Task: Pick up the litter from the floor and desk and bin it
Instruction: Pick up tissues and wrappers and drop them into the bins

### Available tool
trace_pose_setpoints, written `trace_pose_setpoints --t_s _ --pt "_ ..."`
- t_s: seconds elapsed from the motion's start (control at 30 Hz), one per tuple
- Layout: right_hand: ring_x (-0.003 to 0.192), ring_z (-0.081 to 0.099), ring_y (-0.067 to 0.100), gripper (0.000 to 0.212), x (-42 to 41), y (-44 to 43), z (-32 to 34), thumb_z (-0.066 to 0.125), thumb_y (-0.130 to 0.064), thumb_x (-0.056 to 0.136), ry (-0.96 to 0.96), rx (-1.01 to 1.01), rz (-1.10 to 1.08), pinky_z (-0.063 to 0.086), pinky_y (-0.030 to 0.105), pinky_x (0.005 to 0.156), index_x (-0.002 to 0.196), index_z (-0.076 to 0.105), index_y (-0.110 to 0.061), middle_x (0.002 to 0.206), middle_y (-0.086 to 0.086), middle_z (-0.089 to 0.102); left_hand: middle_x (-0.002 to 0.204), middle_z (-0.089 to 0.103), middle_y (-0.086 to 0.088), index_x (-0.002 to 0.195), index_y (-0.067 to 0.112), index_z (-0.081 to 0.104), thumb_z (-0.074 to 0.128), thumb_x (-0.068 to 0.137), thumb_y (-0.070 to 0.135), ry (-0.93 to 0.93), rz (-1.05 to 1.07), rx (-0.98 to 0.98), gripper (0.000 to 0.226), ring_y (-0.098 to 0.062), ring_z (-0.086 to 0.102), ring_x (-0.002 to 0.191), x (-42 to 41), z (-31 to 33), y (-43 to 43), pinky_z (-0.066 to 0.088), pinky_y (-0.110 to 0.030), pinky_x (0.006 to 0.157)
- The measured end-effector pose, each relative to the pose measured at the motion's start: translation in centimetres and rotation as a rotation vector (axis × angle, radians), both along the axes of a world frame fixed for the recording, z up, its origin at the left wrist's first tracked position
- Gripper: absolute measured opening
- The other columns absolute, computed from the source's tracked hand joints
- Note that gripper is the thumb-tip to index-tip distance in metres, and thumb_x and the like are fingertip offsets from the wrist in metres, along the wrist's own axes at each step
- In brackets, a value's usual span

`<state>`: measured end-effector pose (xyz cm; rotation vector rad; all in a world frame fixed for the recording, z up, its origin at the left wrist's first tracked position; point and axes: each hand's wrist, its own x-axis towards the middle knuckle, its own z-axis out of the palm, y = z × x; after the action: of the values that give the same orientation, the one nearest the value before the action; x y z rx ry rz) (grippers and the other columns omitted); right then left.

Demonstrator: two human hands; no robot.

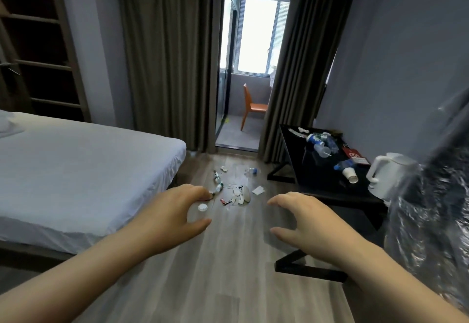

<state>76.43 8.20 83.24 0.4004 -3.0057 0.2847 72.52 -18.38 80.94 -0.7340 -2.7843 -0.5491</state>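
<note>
Litter lies scattered on the wooden floor ahead: a white round lid (202,207), small tubes (218,187), paper scraps (258,190), a clear plastic bottle (251,171) and other bits. More litter sits on the black desk (299,167): plastic bottles (322,142), a white paper cup (350,176) and wrappers. My left hand (175,211) and my right hand (312,223) are stretched out in front of me above the floor, fingers spread and curled, holding nothing. A clear plastic bag (431,195) hangs at the right edge, over a dark shape.
A bed (76,170) with a white sheet fills the left. A white kettle (388,175) and a red card (355,156) stand on the desk. Dark curtains (172,56) frame a doorway to a balcony with an orange chair (252,107). Shelves (38,43) stand at far left.
</note>
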Motion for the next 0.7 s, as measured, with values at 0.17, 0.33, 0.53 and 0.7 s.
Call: trace_pose_setpoints --t_s 0.17,0.33,0.53,0.7 --pt "0.117 0.050 0.008 0.052 -7.9 -0.7 -2.1 0.063 -0.043 0.083 -0.079 -0.025 -0.048 0.042 0.025 0.096 0.132 0.049 -0.034 0.123 -0.013 0.054 0.122 0.059 0.013 0.124 0.028 0.056 0.066 0.082 0.043 -0.074 -0.016 0.007 0.046 -0.003 0.054 0.111 -8.1 -2.2 -0.5 0.040 -0.016 0.094" --pt "0.114 0.052 0.007 0.052 -16.5 0.2 -4.6 0.063 -0.043 0.081 -0.119 -0.036 -0.074 0.043 0.024 0.094 0.131 0.050 -0.034 0.120 -0.013 0.055 0.124 0.057 0.015 0.125 0.030 0.054 0.065 0.083 0.044 -0.114 -0.019 -0.008 0.046 0.000 0.053 0.112 -16.8 -4.3 0.1 0.040 -0.015 0.095" --pt "0.117 0.051 0.008 0.053 -28.4 2.7 -7.3 0.062 -0.042 0.081 -0.153 -0.060 -0.085 0.042 0.025 0.097 0.132 0.049 -0.033 0.122 -0.012 0.055 0.120 0.058 0.012 0.122 0.029 0.056 0.065 0.083 0.042 -0.152 0.002 -0.037 0.042 -0.004 0.055 0.109 -28.2 -5.5 2.2 0.044 -0.022 0.093" --pt "0.119 0.051 0.011 0.053 -37.9 4.4 -8.2 0.062 -0.043 0.082 -0.180 -0.072 -0.074 0.043 0.028 0.097 0.132 0.049 -0.032 0.123 -0.009 0.055 0.118 0.059 0.014 0.121 0.030 0.056 0.064 0.084 0.043 -0.169 0.029 -0.028 0.040 -0.001 0.055 0.106 -37.5 -6.2 3.8 0.044 -0.017 0.091"
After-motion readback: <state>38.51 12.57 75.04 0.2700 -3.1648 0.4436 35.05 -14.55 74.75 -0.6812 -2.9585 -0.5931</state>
